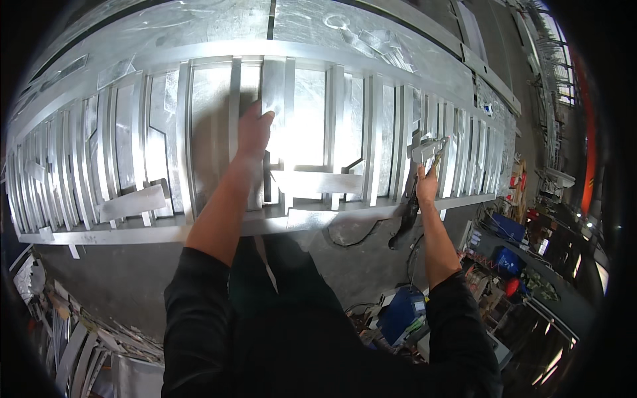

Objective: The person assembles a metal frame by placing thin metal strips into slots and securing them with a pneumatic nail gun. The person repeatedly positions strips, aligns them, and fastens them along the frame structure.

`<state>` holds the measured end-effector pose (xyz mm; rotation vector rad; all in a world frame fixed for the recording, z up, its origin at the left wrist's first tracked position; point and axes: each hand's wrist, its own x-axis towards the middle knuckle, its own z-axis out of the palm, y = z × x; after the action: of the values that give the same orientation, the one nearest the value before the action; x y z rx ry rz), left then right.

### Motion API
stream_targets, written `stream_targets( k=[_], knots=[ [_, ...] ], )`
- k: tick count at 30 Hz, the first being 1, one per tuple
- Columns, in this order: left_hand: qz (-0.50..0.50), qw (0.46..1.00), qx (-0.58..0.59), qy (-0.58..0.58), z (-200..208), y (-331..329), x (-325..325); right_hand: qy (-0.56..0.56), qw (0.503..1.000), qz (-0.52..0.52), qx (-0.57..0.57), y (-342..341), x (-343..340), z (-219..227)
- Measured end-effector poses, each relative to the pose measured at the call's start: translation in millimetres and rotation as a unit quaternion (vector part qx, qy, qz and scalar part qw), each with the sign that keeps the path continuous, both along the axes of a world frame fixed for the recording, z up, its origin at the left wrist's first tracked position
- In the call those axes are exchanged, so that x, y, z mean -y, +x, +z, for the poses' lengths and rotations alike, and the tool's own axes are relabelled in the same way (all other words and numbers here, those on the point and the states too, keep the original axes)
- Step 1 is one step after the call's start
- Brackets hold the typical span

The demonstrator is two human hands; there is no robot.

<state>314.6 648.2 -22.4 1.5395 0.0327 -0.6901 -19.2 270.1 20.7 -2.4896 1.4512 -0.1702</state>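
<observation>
Where the left hand grips: fingers closed on a metal slat near the middle of the metal frame, fingertips partly hidden.
Right hand: wrapped around a grey metal tool, over the slats toward the right end of the tabletop.
Frame: lying along the tabletop's near edge, running toward both ends.
Loose plates: across slats, nearer that edge.
Dark hose: below the right hand, crossing the near edge.

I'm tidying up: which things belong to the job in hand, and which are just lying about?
Apparently in use:
barred metal frame, left hand at a bar
silver-headed handheld tool, in right hand

Probably just lying about:
metal strips, lower left
blue boxy item
</observation>
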Motion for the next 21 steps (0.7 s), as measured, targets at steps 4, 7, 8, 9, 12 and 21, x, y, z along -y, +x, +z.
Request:
stream_targets(
  k=[4,7,8,9,12,21],
  knots=[
    [0.009,0.996,-0.016,-0.083,-0.1,-5.6,0.8,0.038,0.999,-0.03,-0.02,0.5,-0.6,9.9],
    [0.039,0.996,-0.013,-0.079,1.0,-10.7,4.8,0.037,0.998,-0.003,-0.041,-2.4,0.3,16.3],
    [0.043,0.997,-0.008,-0.07,1.8,-11.2,6.7,-0.031,0.998,0.058,-0.004,-3.0,0.9,11.8],
    [0.048,0.997,0.002,-0.058,2.1,-9.7,7.4,0.018,0.999,0.037,0.011,-6.5,4.8,11.7],
    [0.061,0.997,-0.023,-0.042,5.1,-10.1,10.2,-0.022,0.999,0.037,-0.009,-18.4,22.6,-2.5],
    [0.092,0.995,0.028,-0.027,2.7,-13.6,14.7,-0.073,0.993,0.093,-0.002,-32.7,45.6,-13.5]
  ],
)
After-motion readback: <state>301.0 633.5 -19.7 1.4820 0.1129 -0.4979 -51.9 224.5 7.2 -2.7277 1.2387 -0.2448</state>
